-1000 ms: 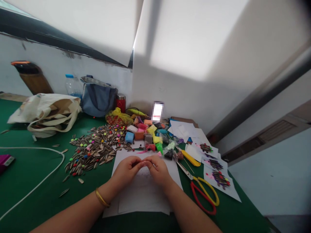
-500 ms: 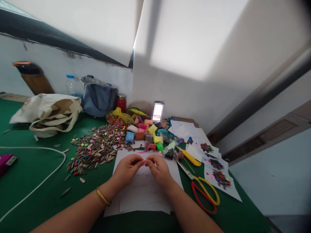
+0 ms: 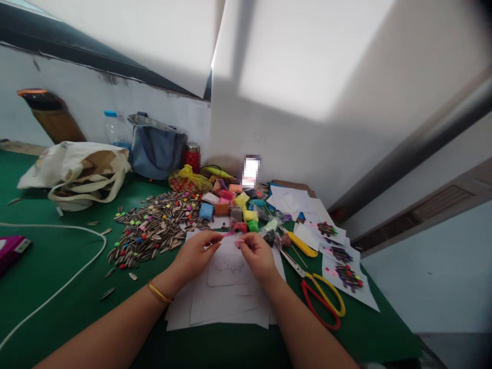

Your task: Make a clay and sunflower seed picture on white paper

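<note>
My right hand (image 3: 258, 256) pinches a small flattened piece of pink clay (image 3: 239, 243) between thumb and fingertips. To its left, my left hand (image 3: 200, 255) hovers with thumb and index finger apart and nothing visible between them; its other fingers are partly hidden. Both hands are over a stack of white paper (image 3: 226, 307). Between them shows a pencil drawing of a hedgehog-like animal (image 3: 232, 265) on the top sheet. Just beyond the fingers lie packets of coloured clay, among them a green one (image 3: 252, 225) and a red one (image 3: 239, 227).
Striped sunflower seeds (image 3: 154, 225) mixed with coloured bits lie heaped at left. Scissors (image 3: 307, 277) and a yellow cutter (image 3: 303, 244) lie at right beside seed-decorated sheets (image 3: 348, 279). Behind stand a blue bag (image 3: 157, 151), a red flask (image 3: 192, 158) and a lit phone (image 3: 250, 171).
My hands, together at the pink clay before, have drawn apart. The clay stays in my right hand, and the drawing beneath now shows more. The view has tilted slightly.
</note>
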A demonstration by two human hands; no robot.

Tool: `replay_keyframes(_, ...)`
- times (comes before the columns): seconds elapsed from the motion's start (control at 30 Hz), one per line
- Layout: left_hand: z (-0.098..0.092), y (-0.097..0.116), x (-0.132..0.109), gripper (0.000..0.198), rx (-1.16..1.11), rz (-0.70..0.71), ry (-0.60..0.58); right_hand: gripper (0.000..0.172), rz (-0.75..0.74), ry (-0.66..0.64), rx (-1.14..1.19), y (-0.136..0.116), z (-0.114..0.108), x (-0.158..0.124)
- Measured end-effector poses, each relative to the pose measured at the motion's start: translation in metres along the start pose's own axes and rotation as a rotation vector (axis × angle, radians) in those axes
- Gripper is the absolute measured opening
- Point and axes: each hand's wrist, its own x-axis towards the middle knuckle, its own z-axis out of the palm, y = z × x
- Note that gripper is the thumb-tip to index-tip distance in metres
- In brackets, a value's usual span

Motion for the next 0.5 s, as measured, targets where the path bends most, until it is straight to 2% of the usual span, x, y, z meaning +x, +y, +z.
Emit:
replay_keyframes(0.1,-0.01,-0.004,0.004,0.027,0.135,0.142,-0.184,0.019,0.011,-0.003,0.058,0.005,-0.001,0.002)
replay_keyframes(0.17,-0.015,-0.003,0.005,0.039,0.172,0.236,-0.339,0.021,0.007,-0.009,0.056,0.006,-0.002,0.003)
replay_keyframes(0.27,-0.016,0.001,0.002,0.055,0.238,0.252,-0.465,0.024,0.03,-0.033,0.03,0.004,-0.004,0.004)
replay_keyframes(0.37,-0.012,0.0,-0.001,0.064,0.352,0.253,-0.535,0.021,0.053,-0.072,-0.03,0.002,-0.006,0.004)
replay_keyframes(0.5,-0.007,0.0,-0.004,0.061,0.489,0.264,-0.53,0.015,0.023,-0.137,-0.197,-0.001,-0.008,0.004)
